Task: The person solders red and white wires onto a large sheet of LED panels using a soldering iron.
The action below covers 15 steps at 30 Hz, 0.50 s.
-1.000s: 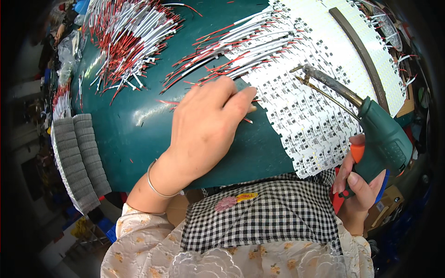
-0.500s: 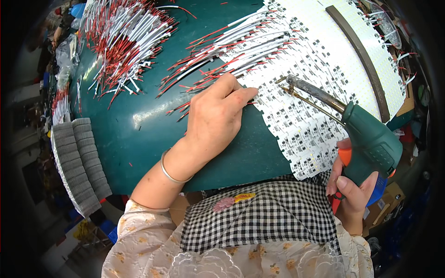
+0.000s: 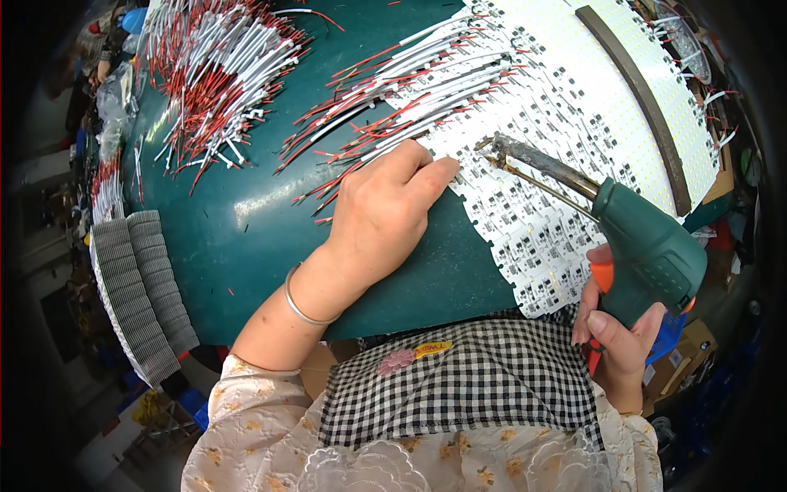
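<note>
My left hand (image 3: 381, 201) is closed in a pinch at the left edge of a white sheet of small circuit boards (image 3: 525, 238). What its fingertips hold is hidden. Around my right hand's (image 3: 619, 332) grip is a green soldering gun (image 3: 652, 238) with an orange trigger. Its dark metal tip hangs over the boards, a short way right of my left fingertips. A thin solder feed tube (image 3: 549, 189) runs below the barrel. Red and white wires (image 3: 393, 102) fan out from the boards' upper left side, just beyond my left hand.
A large heap of red and white wires (image 3: 221, 82) lies at the far left of the green mat (image 3: 246, 271). Grey ribbed strips (image 3: 147, 287) stand along the left edge. A dark curved bar (image 3: 639, 98) rests across the sheet at the right.
The soldering gun has moved slightly left, its tip closer to my left fingertips. My left hand has shifted only a little, with the fingertips slightly farther right.
</note>
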Available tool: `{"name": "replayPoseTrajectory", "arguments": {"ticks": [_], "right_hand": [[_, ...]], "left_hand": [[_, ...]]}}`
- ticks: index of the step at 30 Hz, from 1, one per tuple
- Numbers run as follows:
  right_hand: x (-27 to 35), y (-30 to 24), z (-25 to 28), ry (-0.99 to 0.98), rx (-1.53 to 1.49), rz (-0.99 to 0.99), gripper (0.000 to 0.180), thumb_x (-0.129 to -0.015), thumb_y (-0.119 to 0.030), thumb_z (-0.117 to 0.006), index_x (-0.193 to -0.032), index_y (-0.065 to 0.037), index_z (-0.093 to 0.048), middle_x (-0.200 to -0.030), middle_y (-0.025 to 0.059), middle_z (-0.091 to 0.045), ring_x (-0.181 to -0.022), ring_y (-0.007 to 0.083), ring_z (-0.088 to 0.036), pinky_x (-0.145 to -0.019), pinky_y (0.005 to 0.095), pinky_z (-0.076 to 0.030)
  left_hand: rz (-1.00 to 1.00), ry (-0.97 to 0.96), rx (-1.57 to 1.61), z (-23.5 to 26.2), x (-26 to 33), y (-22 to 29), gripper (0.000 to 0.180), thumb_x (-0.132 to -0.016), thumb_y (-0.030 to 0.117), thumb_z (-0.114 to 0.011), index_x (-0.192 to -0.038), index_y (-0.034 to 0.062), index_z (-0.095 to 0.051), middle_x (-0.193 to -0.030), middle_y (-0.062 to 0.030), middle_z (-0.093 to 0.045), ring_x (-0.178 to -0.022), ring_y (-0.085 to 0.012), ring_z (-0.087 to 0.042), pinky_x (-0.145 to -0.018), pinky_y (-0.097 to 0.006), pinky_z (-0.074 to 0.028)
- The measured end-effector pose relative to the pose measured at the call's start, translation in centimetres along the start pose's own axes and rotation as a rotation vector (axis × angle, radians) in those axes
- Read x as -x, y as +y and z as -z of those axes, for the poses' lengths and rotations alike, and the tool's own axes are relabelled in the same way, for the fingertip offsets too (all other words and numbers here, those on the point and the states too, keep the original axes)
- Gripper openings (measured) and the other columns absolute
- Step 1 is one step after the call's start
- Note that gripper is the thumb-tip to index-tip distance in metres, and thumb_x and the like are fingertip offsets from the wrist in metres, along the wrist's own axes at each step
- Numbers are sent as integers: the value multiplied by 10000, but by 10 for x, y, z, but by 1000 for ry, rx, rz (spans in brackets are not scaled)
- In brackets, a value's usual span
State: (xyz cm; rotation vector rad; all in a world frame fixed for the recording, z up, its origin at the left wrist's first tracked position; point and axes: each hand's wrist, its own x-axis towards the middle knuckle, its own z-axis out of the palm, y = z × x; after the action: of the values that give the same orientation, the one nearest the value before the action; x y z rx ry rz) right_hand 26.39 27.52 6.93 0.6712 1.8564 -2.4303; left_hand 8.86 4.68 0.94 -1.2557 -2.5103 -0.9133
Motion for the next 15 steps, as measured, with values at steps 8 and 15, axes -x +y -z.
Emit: {"name": "replayPoseTrajectory", "arguments": {"ticks": [8,15], "right_hand": [[-1,1,-3,-77,39,-8,548,-769,67,-640,-1282,108,-452,-1193,214,-565,-681,143,-556,-534,248,-502],[-6,1,-16,45,124,-72,508,-763,-49,-662,-1201,81,-441,-831,147,-542,-538,146,-540,-483,266,-502]], "left_hand": [[-10,5,11,0,0,1,302,-707,-118,-635,-952,49,-687,-797,-78,-621,-646,-242,-627,-549,-340,-508],[-8,0,14,0,1,2,291,-713,-125,-630,-950,34,-684,-793,-82,-613,-652,-250,-624,-558,-346,-510]]}}
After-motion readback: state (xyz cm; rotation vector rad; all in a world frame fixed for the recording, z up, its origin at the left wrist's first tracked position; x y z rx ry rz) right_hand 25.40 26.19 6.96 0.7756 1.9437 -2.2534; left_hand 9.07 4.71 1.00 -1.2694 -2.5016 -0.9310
